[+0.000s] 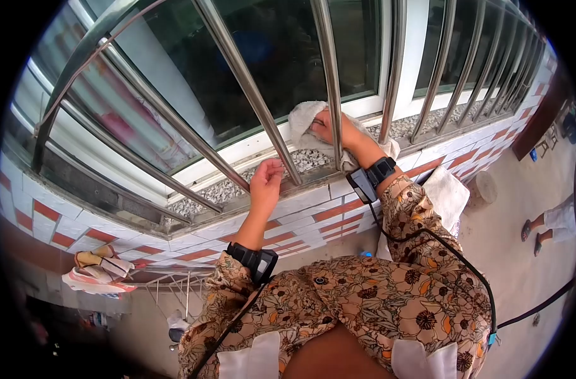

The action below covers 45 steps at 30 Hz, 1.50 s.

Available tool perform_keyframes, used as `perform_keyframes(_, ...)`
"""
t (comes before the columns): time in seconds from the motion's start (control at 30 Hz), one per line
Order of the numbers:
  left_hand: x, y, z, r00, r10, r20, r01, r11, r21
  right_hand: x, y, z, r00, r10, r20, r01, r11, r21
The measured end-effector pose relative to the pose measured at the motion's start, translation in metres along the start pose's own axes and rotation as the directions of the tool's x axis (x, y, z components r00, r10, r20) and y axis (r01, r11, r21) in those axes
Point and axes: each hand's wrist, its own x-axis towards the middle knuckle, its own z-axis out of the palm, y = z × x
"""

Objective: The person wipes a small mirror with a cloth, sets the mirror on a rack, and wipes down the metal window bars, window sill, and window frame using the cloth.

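My right hand [330, 128] reaches between two metal bars and is closed on a greyish-white rag [305, 122]. The rag is pressed against the lower part of the window frame [363, 107], and part of it hangs over the ledge below my wrist. My left hand [266, 180] is beside the foot of a window bar [262, 104], just outside the grille. Its fingers are loosely bent with nothing in them; whether they touch the bar I cannot tell. Dark glass [256, 57] lies behind the bars.
A speckled stone sill [310, 161] runs under the window, above a white and red tiled wall [313, 205]. Cables [465, 262] run from my wrist bands. Clothes [98, 271] lie by a rack at lower left. Another person's legs [547, 227] show at right, near a round stool-like block [482, 188].
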Motion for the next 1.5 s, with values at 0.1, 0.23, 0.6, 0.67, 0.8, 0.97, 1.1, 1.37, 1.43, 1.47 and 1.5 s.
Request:
perform_keyframes(0.1,0.023,0.012,0.005,0.993,0.116,0.015,-0.117,0.991,0.065,0.034,0.002,0.020,0.914,-0.174,0.366,-0.115,0.755,0.646)
perform_keyframes(0.23,0.044,0.044,0.022,0.872,0.457,0.174,-0.440,0.577,0.688,0.029,-0.003,0.018,0.830,-0.026,0.557,-0.524,0.307,0.795)
perform_keyframes(0.6,0.064,0.009,0.026,0.956,0.280,-0.088,-0.115,0.632,0.766,-0.114,-0.094,-0.005,0.889,0.211,-0.407,-0.099,0.955,0.279)
perform_keyframes(0.67,0.057,0.021,0.023,0.950,0.306,-0.066,-0.128,0.572,0.811,-0.110,-0.111,0.018,0.939,0.005,-0.344,0.024,0.997,0.079)
perform_keyframes(0.8,0.040,0.025,0.019,0.954,0.298,-0.028,-0.102,0.411,0.906,-0.080,-0.079,0.050,0.908,0.275,-0.315,-0.262,0.961,0.084)
perform_keyframes(0.97,0.003,0.036,0.008,0.946,0.317,0.060,-0.212,0.470,0.857,-0.048,-0.081,0.061,0.946,0.266,-0.186,-0.299,0.937,-0.181)
perform_keyframes(1.1,-0.052,0.072,-0.038,0.901,0.372,0.221,-0.425,0.666,0.613,-0.017,-0.082,0.052,0.899,0.433,0.061,-0.357,0.807,-0.471)
perform_keyframes(1.37,-0.069,0.060,-0.233,0.899,0.164,-0.407,-0.083,0.974,0.211,-0.071,-0.109,-0.018,0.787,0.571,0.231,-0.611,0.772,0.174)
perform_keyframes(1.43,-0.071,0.061,-0.243,0.895,0.145,-0.422,-0.092,0.985,0.145,-0.066,-0.145,-0.026,0.810,0.554,0.191,-0.547,0.597,0.587)
perform_keyframes(1.47,-0.069,0.063,-0.240,0.872,0.252,-0.420,-0.203,0.966,0.158,-0.064,-0.159,-0.013,0.870,0.493,0.026,-0.333,0.547,0.768)
perform_keyframes(1.5,-0.067,0.063,-0.241,0.837,0.356,-0.416,-0.312,0.934,0.172,-0.057,-0.177,0.002,0.868,0.497,0.016,-0.328,0.549,0.769)
